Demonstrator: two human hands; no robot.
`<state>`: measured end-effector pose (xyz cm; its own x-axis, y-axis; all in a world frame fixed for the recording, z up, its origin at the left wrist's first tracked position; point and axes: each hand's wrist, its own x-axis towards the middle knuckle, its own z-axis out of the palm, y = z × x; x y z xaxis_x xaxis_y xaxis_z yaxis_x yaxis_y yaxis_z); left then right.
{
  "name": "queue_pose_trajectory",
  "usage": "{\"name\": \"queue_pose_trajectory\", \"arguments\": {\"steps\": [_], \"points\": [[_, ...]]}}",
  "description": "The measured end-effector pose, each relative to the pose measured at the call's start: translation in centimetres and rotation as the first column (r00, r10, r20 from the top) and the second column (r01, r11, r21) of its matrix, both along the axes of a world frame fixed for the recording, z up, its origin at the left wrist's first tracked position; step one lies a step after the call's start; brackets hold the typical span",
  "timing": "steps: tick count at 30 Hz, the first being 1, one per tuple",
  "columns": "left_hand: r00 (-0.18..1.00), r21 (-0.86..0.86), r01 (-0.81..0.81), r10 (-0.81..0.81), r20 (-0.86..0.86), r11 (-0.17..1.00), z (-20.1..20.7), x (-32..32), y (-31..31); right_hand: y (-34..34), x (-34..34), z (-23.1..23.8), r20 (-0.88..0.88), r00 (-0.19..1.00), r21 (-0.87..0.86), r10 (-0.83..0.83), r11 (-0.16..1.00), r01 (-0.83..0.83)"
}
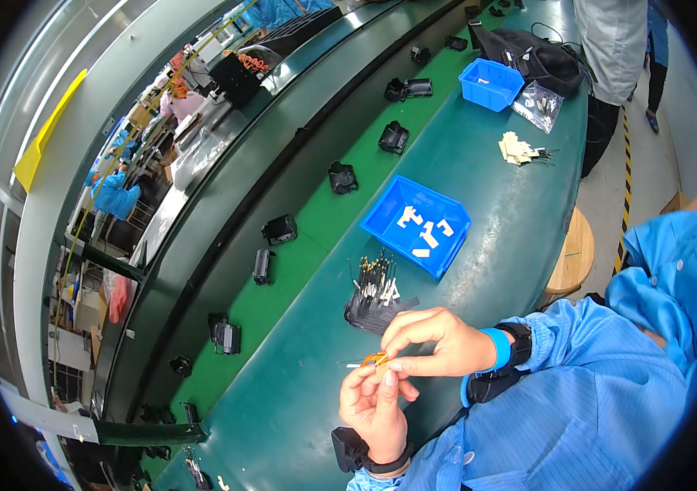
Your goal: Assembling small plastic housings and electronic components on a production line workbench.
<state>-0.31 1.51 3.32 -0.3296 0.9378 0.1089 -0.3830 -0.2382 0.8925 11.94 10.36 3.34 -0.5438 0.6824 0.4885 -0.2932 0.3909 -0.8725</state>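
Production hall: one glossy, dark green table [299,368] runs alongside a bright green belt [316,214] bearing black, block-shaped units [393,137].
Orange piece, position: a small, thin-looking orange piece [375,358] is held above the table, between both hands; a slender whitish strip [352,364] projects leftward from beside it. Whether the two are joined cannot be told.
Left hand: the bare left hand [375,413], lower of the pair, pinches the piece from below between thumb and fingers.
Right hand: the bare right hand [438,342] grips the piece from above, fingers and thumb drawn together; their exact contact is partly covered.
Weight: judged very light, so fingertip force should suffice.
Stiffness: the orange body is probably thin and flexible; the strip may bend under sideways pressure.
Surface: likely smooth, apt to slide or twist if pinched at one point.
Fragility: creasing appears the chief risk, especially where strip and body lie together.
Best hold: opposite edges of the orange body, leaving the strip unloaded.
Wired bundle: black, thin strands with whitish ends [373,304] lie on the table, near the right hand.
Nearer tray: a blue, rectangular plastic tray [402,195], beyond the bundle, contains small, flat white pieces [428,239].
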Motion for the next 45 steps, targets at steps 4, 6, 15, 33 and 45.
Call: {"name": "queue_pose_trajectory", "arguments": {"steps": [4,6,15,33,45], "points": [[0.993,-0.096,-0.084,0.075,-0.094,0.992,0.6,0.1,0.1,0.4,0.1,1.0,0.013,0.987,0.125,-0.159,0.980,0.156],[0.932,-0.008,-0.211,0.199,-0.302,0.977,-0.7,-0.8,-0.2,0.9,0.4,1.6,0.025,0.905,0.704,-0.425,0.650,0.286],[0.991,-0.073,-0.064,0.055,-0.118,0.995,-0.2,-1.1,0.0,0.4,0.0,2.5,-0.059,0.890,0.925,-0.452,0.310,0.219],[0.907,-0.018,-0.068,0.054,-0.417,0.998,-0.8,-1.5,-0.4,1.6,0.0,0.9,0.239,0.908,-0.284,0.344,0.919,-0.273],[0.979,-0.350,0.069,-0.132,-0.157,0.934,-0.7,-5.5,1.6,1.7,-2.1,1.3,-0.040,0.940,0.533,-0.338,0.789,0.306]]}}
